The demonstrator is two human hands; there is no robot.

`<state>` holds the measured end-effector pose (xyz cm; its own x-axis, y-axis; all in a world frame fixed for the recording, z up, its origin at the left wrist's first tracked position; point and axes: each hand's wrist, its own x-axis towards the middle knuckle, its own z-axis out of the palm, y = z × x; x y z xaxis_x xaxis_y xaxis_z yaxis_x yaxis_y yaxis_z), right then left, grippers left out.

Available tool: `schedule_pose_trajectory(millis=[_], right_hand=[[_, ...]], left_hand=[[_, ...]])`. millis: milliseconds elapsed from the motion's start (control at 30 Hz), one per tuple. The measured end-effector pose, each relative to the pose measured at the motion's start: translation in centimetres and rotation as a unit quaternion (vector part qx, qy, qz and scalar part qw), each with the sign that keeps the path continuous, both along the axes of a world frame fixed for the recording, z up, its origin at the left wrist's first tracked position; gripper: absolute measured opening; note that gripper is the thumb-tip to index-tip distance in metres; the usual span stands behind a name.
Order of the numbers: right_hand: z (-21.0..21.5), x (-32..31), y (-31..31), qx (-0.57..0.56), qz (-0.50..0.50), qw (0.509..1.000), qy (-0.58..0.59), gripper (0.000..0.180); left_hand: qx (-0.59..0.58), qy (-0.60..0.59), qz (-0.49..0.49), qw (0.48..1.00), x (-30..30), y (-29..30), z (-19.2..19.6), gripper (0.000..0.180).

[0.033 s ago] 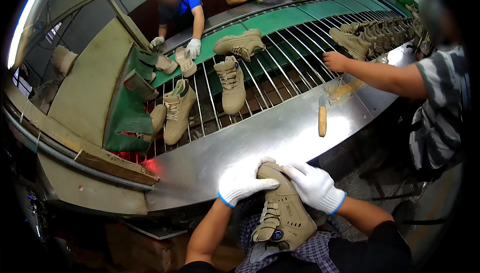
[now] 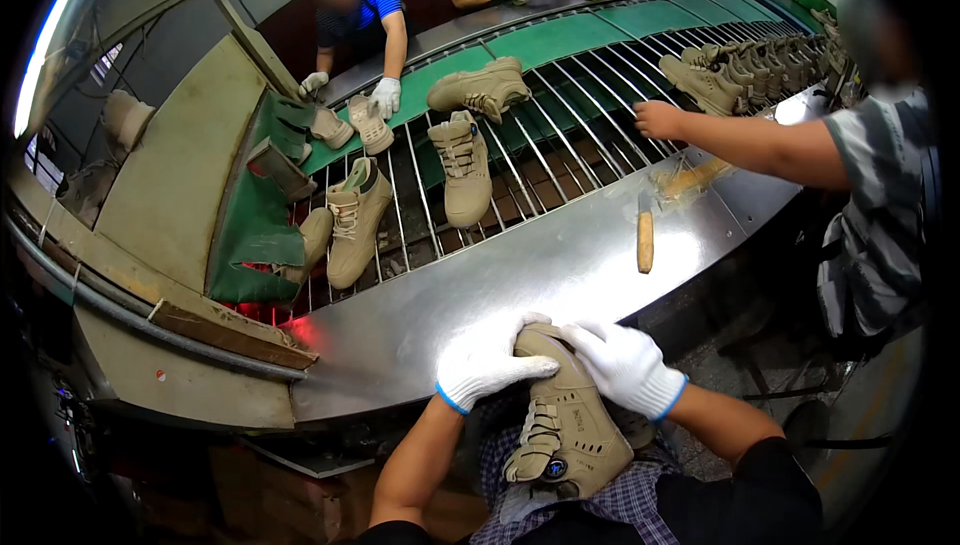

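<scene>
A tan lace-up ankle boot [image 2: 575,410] is in my lap, toe pointing away from me and its lacing turned to the left. My gloved left hand [image 2: 492,363] is closed round the toe, its thumb lying across the upper. On the other side, my gloved right hand [image 2: 628,370] grips the boot's edge near the toe with bent fingers. The fingertips of that hand are partly hidden. Both white gloves have blue cuffs. A checked cloth [image 2: 650,505] lies under the boot.
Beyond a metal ledge [image 2: 400,365] runs a roller conveyor carrying several tan boots [image 2: 462,170]. A wooden-handled knife [image 2: 645,240] lies on the ledge. At right, a co-worker's bare arm [image 2: 750,140] reaches over the rollers. Two gloved people [image 2: 385,95] work across the conveyor.
My right hand has shifted very slightly left and down along the boot. The right-hand co-worker's arm has moved a little left. My left hand and the boot stay put.
</scene>
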<state>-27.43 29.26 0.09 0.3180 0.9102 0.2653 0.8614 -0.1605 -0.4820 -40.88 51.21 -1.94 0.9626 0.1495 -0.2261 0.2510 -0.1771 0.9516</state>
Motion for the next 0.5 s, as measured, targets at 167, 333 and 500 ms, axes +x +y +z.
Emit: schedule_pose_trajectory(millis=[167,333,500], right_hand=[[-2.7,3.1,5.7,-0.087,0.018,0.987,0.136,0.035],[2.7,1.7,4.3,-0.119,0.061,0.983,0.122,0.047],[5.4,0.6,-1.7,-0.225,0.078,0.955,0.178,0.078]], left_hand=[[0.025,0.062,-0.018,0.998,0.1,0.9,1.4,0.078],[0.036,-0.015,-0.024,0.999,-0.2,1.6,0.6,0.069],[0.190,-0.059,-0.058,0.978,0.3,1.8,2.1,0.043]])
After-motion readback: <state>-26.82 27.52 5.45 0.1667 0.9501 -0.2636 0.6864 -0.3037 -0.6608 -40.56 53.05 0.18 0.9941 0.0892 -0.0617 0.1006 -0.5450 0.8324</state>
